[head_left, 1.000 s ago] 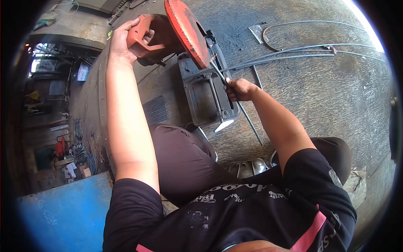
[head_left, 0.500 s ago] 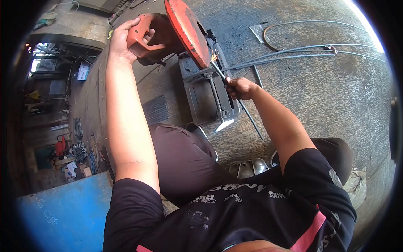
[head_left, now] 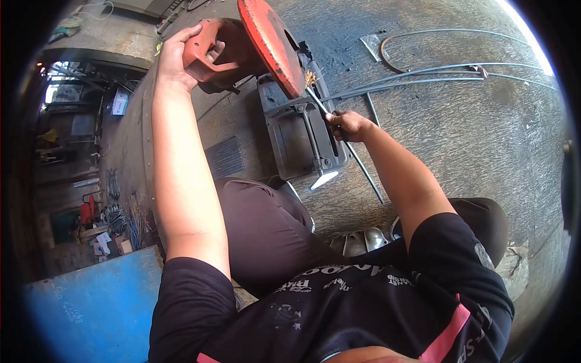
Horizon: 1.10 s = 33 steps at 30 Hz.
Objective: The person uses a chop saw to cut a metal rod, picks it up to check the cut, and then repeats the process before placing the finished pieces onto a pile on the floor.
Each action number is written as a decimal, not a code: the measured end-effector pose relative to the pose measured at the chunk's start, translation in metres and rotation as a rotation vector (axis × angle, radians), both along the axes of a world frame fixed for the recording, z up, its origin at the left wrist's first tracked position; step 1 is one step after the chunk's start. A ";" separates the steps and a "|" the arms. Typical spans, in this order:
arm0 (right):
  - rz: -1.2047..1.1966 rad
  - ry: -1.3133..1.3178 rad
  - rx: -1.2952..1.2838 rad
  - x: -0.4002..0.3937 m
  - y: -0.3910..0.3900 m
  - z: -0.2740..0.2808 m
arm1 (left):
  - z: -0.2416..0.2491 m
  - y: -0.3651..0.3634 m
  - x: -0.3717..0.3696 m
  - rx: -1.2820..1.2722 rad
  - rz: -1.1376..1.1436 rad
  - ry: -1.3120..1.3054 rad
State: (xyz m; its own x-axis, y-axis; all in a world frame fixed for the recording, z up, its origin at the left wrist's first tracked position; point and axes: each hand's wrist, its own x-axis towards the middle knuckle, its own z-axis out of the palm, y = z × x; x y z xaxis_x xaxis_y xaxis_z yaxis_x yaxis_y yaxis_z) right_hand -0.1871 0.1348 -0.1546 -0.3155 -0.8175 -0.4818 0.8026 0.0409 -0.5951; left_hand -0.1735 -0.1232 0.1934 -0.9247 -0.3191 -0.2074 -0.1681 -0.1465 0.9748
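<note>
Right hand (head_left: 347, 125) fist clamped round steel rod (head_left: 363, 168), rod lying across chop saw base (head_left: 301, 134) (sparks at blade contact). Left hand (head_left: 177, 53) fingers wrapped on orange saw handle (head_left: 203, 51). Red blade guard (head_left: 270, 45) between. Beyond: long rods (head_left: 436, 71) on concrete floor (head_left: 472, 133).

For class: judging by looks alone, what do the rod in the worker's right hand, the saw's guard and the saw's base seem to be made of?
Rod: probably bare steel, a thin, straight, dull grey bar.
Guard: likely painted metal, with scuffed orange-red paint on a rigid curved shell.
Base: seemingly metal, dark grey and grimy.
</note>
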 end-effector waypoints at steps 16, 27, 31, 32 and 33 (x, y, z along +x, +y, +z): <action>0.003 0.045 -0.014 -0.002 -0.004 -0.010 | 0.002 0.006 0.000 0.038 0.039 0.017; 0.110 0.483 0.422 -0.043 0.021 0.037 | 0.001 -0.002 0.001 0.046 -0.028 -0.012; 0.285 1.168 0.707 -0.089 0.035 0.068 | 0.000 0.004 0.001 0.041 -0.001 0.021; 0.366 1.321 0.718 -0.102 0.035 0.071 | 0.001 0.004 0.001 0.042 0.007 0.019; 0.394 1.323 0.766 -0.111 0.031 0.073 | 0.002 0.003 0.001 0.041 0.010 0.021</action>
